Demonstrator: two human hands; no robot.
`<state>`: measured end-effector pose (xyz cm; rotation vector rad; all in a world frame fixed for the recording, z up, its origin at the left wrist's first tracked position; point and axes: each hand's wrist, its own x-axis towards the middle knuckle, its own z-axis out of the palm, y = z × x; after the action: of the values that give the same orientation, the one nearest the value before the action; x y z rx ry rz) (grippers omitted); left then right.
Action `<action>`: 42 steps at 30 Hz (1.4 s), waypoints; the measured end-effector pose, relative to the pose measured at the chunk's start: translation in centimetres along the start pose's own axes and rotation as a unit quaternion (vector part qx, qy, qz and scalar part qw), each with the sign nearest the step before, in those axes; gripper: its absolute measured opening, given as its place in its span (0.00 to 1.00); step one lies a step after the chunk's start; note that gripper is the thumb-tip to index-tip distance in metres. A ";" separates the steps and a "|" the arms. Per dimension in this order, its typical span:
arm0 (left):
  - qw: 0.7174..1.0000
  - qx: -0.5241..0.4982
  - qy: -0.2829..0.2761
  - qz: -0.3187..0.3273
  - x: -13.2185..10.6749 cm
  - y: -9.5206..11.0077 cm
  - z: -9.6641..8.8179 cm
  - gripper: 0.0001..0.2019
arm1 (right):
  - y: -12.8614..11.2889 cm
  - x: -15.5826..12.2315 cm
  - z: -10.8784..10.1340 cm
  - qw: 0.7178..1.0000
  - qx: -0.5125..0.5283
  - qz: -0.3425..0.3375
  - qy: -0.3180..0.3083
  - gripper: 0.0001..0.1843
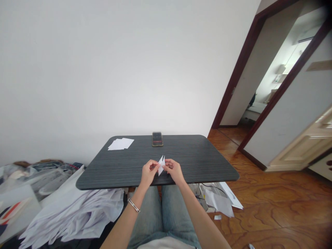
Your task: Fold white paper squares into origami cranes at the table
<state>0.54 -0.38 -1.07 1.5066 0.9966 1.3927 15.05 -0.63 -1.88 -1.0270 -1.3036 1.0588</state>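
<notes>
Left hand [149, 173] and right hand [175, 171] pinch a folded white paper [161, 165] over the dark table's near edge [207, 182].

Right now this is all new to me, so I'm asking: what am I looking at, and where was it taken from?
This is one picture from a camera worn on a person's head, looking forward and down. There is no machine: those are the person's own bare hands. The left hand and right hand together hold a folded piece of white paper over a dark table. Farther along it lie loose white sheets and what looks like a phone. A bracelet circles the left wrist.
</notes>
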 end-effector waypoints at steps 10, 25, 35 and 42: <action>0.998 -0.052 -0.025 -0.033 0.1 0.1 0.2 0.16 | 0.2 0.0 0.1 1.000 -0.019 -0.012 0.012 0.13; 0.996 -0.073 -0.018 -0.054 0.2 0.4 0.1 0.13 | -0.5 -0.4 0.3 0.999 -0.005 -0.033 0.025 0.12; 0.991 -0.115 -0.037 -0.065 0.1 0.7 0.1 0.11 | -0.7 -0.6 0.3 0.999 -0.023 -0.041 0.011 0.11; 0.988 -0.130 -0.035 -0.080 0.1 0.9 -0.1 0.10 | -0.7 -0.6 0.2 0.998 -0.041 -0.049 0.004 0.11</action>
<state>0.46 -0.57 -0.22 1.2471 0.8374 1.2916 14.84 -1.37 -1.34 -1.0172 -1.3862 0.9322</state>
